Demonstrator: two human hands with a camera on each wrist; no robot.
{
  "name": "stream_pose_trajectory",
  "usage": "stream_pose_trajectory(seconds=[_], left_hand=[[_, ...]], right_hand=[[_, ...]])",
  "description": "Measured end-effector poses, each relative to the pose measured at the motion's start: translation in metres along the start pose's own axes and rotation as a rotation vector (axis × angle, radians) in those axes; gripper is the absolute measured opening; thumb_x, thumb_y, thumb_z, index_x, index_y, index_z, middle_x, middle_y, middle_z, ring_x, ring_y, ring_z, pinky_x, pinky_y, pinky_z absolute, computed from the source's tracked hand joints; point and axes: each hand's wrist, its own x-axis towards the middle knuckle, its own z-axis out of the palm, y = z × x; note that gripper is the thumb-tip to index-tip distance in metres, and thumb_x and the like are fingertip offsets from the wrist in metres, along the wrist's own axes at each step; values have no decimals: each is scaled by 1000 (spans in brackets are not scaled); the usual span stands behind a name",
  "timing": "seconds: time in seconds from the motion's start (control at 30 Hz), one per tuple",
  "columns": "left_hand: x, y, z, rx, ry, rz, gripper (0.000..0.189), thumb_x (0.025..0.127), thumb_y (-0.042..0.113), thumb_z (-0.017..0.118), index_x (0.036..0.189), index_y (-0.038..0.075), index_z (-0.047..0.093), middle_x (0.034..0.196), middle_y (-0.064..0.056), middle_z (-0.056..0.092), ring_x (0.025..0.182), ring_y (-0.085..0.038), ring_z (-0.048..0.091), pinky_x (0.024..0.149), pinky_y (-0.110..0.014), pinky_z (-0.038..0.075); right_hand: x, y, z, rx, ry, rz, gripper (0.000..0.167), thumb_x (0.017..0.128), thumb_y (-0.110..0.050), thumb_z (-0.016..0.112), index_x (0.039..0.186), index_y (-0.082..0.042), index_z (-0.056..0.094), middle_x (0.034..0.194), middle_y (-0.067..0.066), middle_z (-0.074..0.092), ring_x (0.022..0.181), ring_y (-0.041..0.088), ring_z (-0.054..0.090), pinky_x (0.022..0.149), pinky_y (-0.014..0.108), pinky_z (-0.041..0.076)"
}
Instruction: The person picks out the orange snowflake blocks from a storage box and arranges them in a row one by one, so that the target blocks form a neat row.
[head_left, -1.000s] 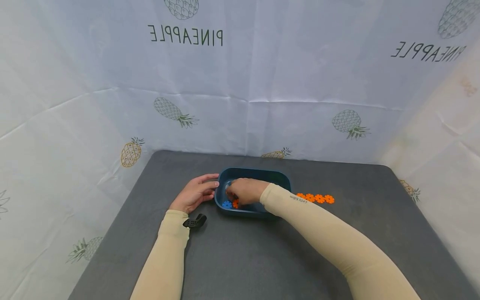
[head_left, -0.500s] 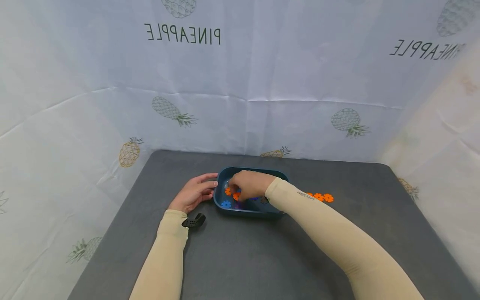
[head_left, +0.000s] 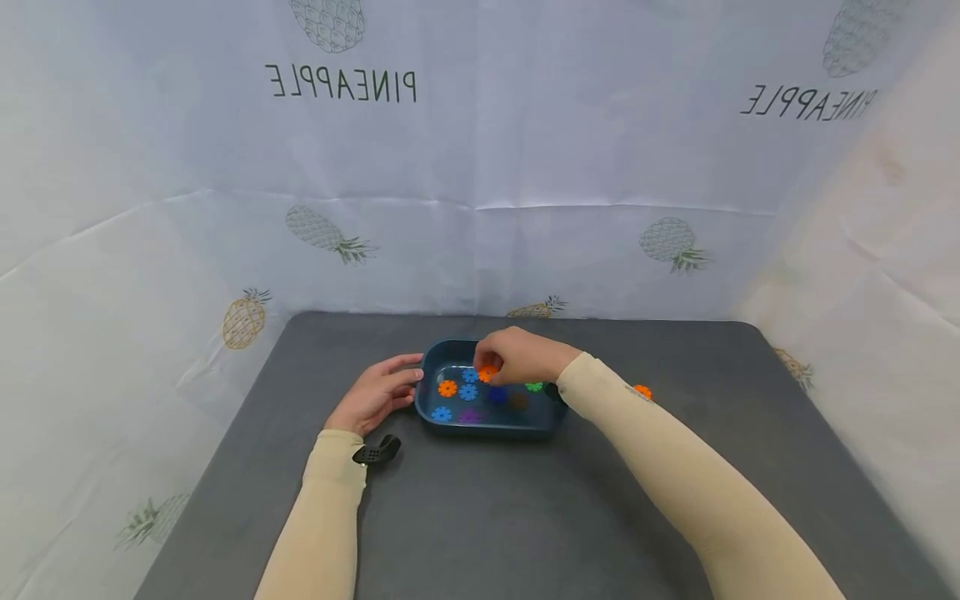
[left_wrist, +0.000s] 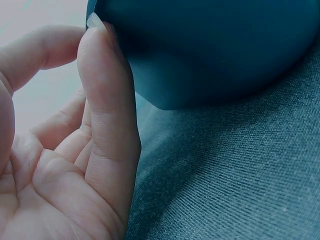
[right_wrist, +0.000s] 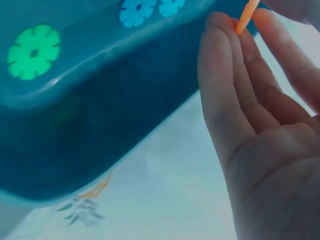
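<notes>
My right hand (head_left: 525, 354) is over the far side of a dark blue tray (head_left: 487, 430), pinching an orange flower-shaped disc (head_left: 487, 373). In the right wrist view that disc (right_wrist: 248, 16) appears edge-on between the fingertips. My left hand (head_left: 372, 396) touches the tray's left end with loosely extended fingers. Its thumb (left_wrist: 106, 90) lies against the tray's outer wall in the left wrist view. Inside the tray lie several similar discs, including an orange one (head_left: 447, 388), a light blue one (head_left: 442, 413), a purple one (head_left: 469, 416) and a green one (head_left: 534, 386).
On the grey table (head_left: 450, 517), right of the tray, an orange disc (head_left: 642, 391) is partly covered by the right sleeve (head_left: 660, 450). A black band (head_left: 377, 451) is at the left wrist. White pineapple-print cloth (head_left: 480, 167) encloses the table's back and sides.
My right hand has risen from the tray's left part and moved right, with an orange disc in its fingers. More discs inside now show. The left hand stays at the tray's end.
</notes>
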Motion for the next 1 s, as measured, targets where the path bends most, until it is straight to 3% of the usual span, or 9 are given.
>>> stream_pose_trajectory(seconds=[0.3,0.5,0.8,1.0], left_hand=[[0,-4,0,12,12,-6,62,104,31,75,159,15,52,117,0,68,82,-11,63,79,-22,60],[1,-7,-1,18,14,-24,64,104,33,76,160,17,51,122,0,68,83,-9,64,80,-21,60],[3,-5,0,40,6,-21,66,104,35,75,162,17,50,122,0,68,84,-10,65,81,-21,60],[1,-3,1,43,-5,-13,66,105,34,75,162,16,48,117,2,69,83,-9,65,81,-21,60]], right_hand=[[-43,37,4,209,203,82,33,100,-16,79,133,-12,75,129,2,73,109,18,70,99,38,62],[-79,64,11,343,341,133,35,100,-21,80,135,-16,75,129,1,74,110,20,69,100,43,60],[-134,111,24,337,502,244,37,101,-28,79,137,-17,74,133,6,73,112,23,68,104,48,59],[-171,144,38,329,569,343,39,103,-28,77,139,-14,73,134,12,73,115,29,70,96,44,62]])
